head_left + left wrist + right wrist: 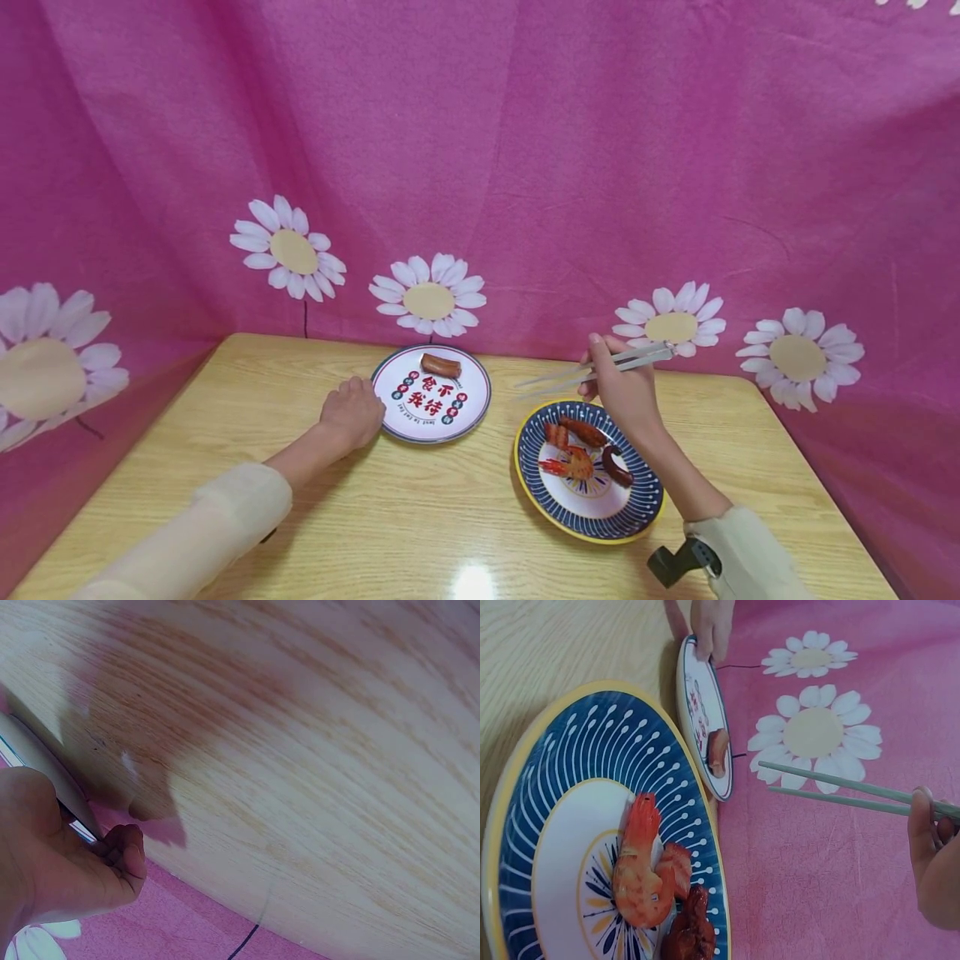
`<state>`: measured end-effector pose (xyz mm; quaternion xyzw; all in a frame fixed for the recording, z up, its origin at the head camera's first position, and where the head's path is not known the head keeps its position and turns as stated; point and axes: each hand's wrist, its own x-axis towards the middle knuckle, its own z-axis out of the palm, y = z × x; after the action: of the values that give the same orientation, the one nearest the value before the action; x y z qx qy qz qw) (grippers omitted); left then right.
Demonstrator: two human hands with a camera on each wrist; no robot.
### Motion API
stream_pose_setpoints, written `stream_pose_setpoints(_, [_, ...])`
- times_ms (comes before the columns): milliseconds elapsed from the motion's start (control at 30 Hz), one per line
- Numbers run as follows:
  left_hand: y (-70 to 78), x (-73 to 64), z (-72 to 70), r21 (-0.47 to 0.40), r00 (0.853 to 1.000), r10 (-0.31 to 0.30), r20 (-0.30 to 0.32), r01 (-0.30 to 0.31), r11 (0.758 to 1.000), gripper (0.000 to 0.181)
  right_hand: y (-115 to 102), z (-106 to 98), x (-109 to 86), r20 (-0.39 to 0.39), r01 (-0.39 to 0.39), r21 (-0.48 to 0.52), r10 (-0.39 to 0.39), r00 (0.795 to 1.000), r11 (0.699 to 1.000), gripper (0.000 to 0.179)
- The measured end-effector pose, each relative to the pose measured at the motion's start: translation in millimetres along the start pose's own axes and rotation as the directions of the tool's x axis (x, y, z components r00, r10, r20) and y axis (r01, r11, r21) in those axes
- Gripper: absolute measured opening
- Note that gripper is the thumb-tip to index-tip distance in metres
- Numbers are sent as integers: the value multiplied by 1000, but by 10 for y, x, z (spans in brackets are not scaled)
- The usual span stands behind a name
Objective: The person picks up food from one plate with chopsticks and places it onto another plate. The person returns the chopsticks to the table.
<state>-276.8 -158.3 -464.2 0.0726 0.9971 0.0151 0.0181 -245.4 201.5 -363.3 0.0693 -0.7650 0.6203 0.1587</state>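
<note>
My left hand [354, 414] grips the left rim of a white plate [474, 385] with red Chinese characters. Its fingers curl at the plate's edge in the left wrist view. A short brown piece of meat [441, 366] lies near that plate's far rim. In my right hand [626, 396] is a pair of chopsticks [832, 780], tips pointing left with nothing between them. Below this hand stands a blue-patterned plate [577, 817] with a yellow rim. It bears an orange shrimp [639, 862], a striped meat chunk [676, 868], a glossy brown piece [585, 432] and a dark curved piece [617, 467].
Both plates stand on a light wooden table [420, 517], the white one near its back edge. A pink cloth [510, 167] with large daisies hangs behind and along the sides. A black device [682, 560] is strapped at the right wrist.
</note>
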Motion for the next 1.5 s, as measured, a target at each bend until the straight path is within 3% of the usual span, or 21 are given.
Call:
stream_pose_setpoints(300, [-3, -6, 2, -2, 1000, 1, 6, -1, 1000, 38, 12, 116, 70, -4, 23, 1, -23, 1000, 1000, 43])
stream_pose_setpoints(600, [-3, -15, -4, -6, 999, 18, -37, -19, 1000, 35, -5, 253, 153, 10, 59, 3, -59, 998, 998, 42])
stream_pose_setpoints(833, [-1, -28, -14, -3, 1000, 16, -21, -16, 1000, 35, -37, 396, 202, 29, 72, 7, -72, 997, 997, 39])
stream_pose_setpoints(1100, [-14, -9, -9, -4, 1000, 11, -7, -11, 1000, 37, -59, 523, 291, 23, 62, -58, -61, 998, 996, 38])
stream_pose_setpoints(1500, [-14, -2, -3, -9, 1000, 11, -13, -11, 1000, 36, -41, 661, 395, 49, 42, 12, -43, 998, 999, 38])
